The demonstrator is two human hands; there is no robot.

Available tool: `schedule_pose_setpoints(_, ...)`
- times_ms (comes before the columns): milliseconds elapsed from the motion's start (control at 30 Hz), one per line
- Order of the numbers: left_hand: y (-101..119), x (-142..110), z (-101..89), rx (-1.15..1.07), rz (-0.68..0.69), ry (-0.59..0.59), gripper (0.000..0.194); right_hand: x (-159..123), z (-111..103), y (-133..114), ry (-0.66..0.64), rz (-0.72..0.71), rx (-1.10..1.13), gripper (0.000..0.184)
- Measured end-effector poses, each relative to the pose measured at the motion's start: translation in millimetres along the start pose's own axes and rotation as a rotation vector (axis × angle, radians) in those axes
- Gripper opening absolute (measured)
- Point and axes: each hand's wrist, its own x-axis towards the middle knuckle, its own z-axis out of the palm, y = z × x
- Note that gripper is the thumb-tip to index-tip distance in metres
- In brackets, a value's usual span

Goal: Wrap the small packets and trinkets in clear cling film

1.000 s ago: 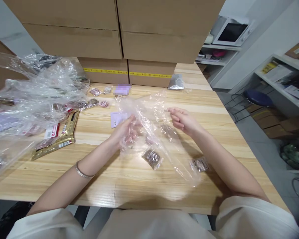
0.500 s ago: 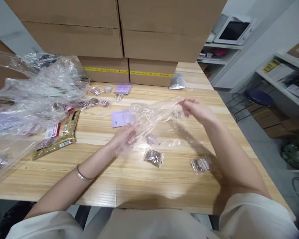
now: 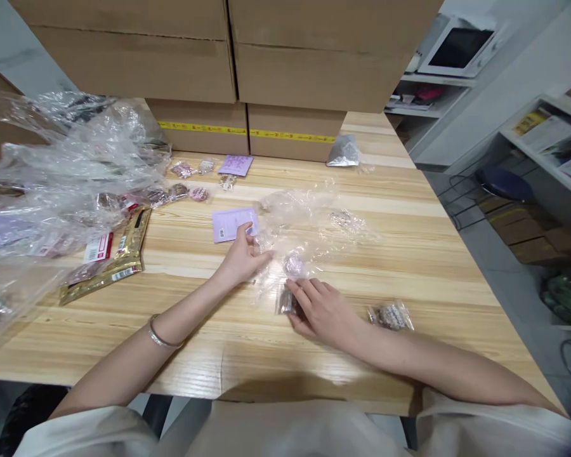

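Head view: toward tabletop [image 3: 247, 365] near edge, right hand [image 3: 323, 314] pinches packet [image 3: 286, 301], likely light, pliant, slippery, best held by its rim; left hand [image 3: 238, 261] at bag [image 3: 309, 222], grip unclear.

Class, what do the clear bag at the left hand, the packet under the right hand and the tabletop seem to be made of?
Clear bag: apparently glossy plastic film, from wrinkles and glints.
Packet: probably shiny plastic; its edge glints by the right hand.
Tabletop: wood or printed laminate; smooth sheen, pale grain.

txt: none legible | yel. tape [image 3: 202, 128]: marks unreadable | purple pkt [image 3: 233, 219]: label [image 3: 221, 233] too sm.
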Motion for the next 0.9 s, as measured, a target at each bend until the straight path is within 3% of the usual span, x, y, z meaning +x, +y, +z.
schedule_pose_setpoints(133,-12,10,-3.3,-0.028,-0.042,-0.037,0.054,1,-4,8,-0.038,0.094,0.012,0.033)
schedule_pose_setpoints(233,-17,16,-9.4,0.108,-0.003,0.033,0.045,5,-12,23,0.005,0.153,0.003,0.049)
schedule_pose_setpoints(300,-14,14,-12.5,0.306,0.175,0.181,0.050,12,-12,34,0.053,0.181,-0.007,0.061)
schedule_pose_setpoints(400,-1,1,-11.2,0.568,0.627,0.368,0.057,26,-4,50,0.074,0.250,0.035,0.059)
schedule_pose_setpoints(433,4,-5,-8.7,0.619,0.762,0.336,0.056,32,0,54,0.065,0.277,0.052,0.057)
schedule_pose_setpoints(500,11,-16,-0.8,0.680,0.898,0.140,0.054,41,8,59,0.034,0.324,0.076,0.052)
schedule_pose_setpoints(600,11,-25,12.6,0.744,0.846,-0.148,0.060,52,19,59,-0.007,0.333,0.073,0.049)
schedule_pose_setpoints(767,-3,-23,16.1,0.890,0.729,-0.238,0.043,56,16,58,-0.136,0.332,0.043,0.045)
schedule_pose_setpoints(900,-1,-19,-1.6,0.872,0.673,-0.299,0.032,34,-15,66,-0.271,0.347,0.160,0.061)
